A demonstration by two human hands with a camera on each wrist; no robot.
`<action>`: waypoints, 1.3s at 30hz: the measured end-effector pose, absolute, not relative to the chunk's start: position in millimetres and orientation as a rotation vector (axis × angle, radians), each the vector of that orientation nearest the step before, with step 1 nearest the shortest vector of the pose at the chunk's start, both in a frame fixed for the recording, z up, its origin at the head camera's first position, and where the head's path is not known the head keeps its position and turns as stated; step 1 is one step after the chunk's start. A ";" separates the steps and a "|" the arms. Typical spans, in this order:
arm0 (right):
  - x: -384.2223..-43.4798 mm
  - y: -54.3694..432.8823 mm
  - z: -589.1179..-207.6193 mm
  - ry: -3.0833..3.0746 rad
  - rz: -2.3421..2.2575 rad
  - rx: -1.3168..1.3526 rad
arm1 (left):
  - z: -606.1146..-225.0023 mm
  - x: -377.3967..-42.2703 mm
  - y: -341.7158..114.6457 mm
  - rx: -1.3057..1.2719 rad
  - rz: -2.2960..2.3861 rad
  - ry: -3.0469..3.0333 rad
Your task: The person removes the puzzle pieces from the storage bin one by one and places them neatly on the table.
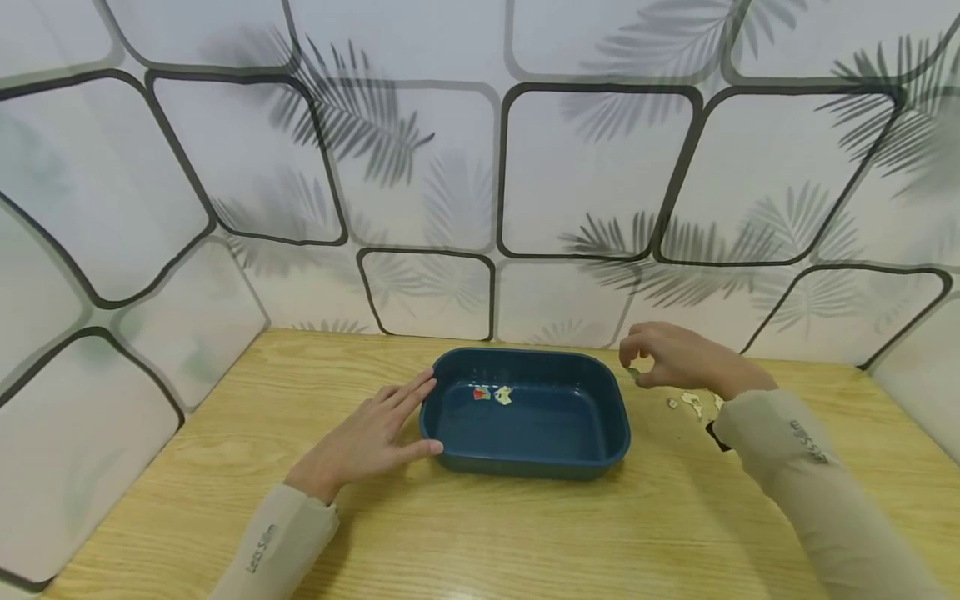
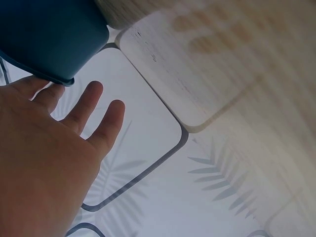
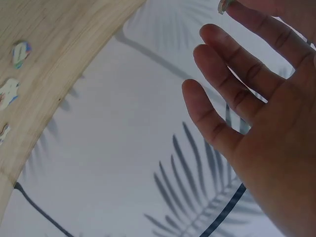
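Observation:
A dark blue rectangular basin (image 1: pixel 525 468) stands on the wooden table. My left hand (image 1: pixel 367 442) rests at its left end, fingers fairly straight along the rim and thumb at the near left corner; in the left wrist view, fingertips meet the basin's rim (image 2: pixel 59 81). Just past the right rim, my right hand (image 1: pixel 675 358) pinches a small flat cut-out piece (image 1: pixel 634 374) between thumb and index finger. Only an edge of that piece (image 3: pixel 224 6) shows in the right wrist view, where the other fingers spread apart. Inside the basin lie a red-and-green piece (image 1: pixel 482 393) and a pale piece (image 1: pixel 503 395).
Several small pale cut-out pieces (image 1: pixel 692 403) lie on the wooden table (image 1: pixel 480 533) under and beside my right wrist. A small black object (image 1: pixel 717 436) shows partly beside the right sleeve. A patterned wall covering (image 1: pixel 427 292) rises behind the table's far edge.

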State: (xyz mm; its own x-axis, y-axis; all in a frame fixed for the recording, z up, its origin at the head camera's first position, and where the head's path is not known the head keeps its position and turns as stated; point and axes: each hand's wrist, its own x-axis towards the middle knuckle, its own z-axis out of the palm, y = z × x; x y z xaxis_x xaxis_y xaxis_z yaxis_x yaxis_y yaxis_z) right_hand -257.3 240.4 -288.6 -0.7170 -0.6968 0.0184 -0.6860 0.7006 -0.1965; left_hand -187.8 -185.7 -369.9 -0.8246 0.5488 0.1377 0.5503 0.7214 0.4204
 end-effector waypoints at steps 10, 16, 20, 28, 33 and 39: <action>-253.0 269.3 -293.8 2.877 -0.295 -1.078 | -371.2 -187.4 -186.1 -0.927 -0.697 -2.904; -251.5 280.9 -296.0 2.877 -0.290 -1.057 | -372.1 -187.2 -186.2 -0.926 -0.699 -2.909; -250.7 288.7 -297.6 2.888 -0.291 -1.041 | -372.3 -187.7 -186.0 -0.929 -0.704 -2.911; -248.5 307.6 -299.0 2.916 -0.275 -0.972 | -370.6 -188.6 -185.7 -0.938 -0.694 -2.910; -248.2 322.6 -301.0 2.933 -0.247 -0.953 | -370.4 -188.6 -185.6 -0.938 -0.695 -2.910; -246.3 343.2 -302.7 2.962 -0.203 -0.900 | -370.4 -189.4 -185.6 -0.942 -0.687 -2.906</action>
State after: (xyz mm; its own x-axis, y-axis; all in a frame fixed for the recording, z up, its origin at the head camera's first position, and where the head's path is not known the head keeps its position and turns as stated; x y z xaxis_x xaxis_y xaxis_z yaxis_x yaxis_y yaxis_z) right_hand -246.3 343.2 -302.7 -0.8309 -0.5564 0.0010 -0.5513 0.8231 -0.1363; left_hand -189.4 -185.6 -370.4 -0.8188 0.5563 0.1418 0.5609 0.7226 0.4041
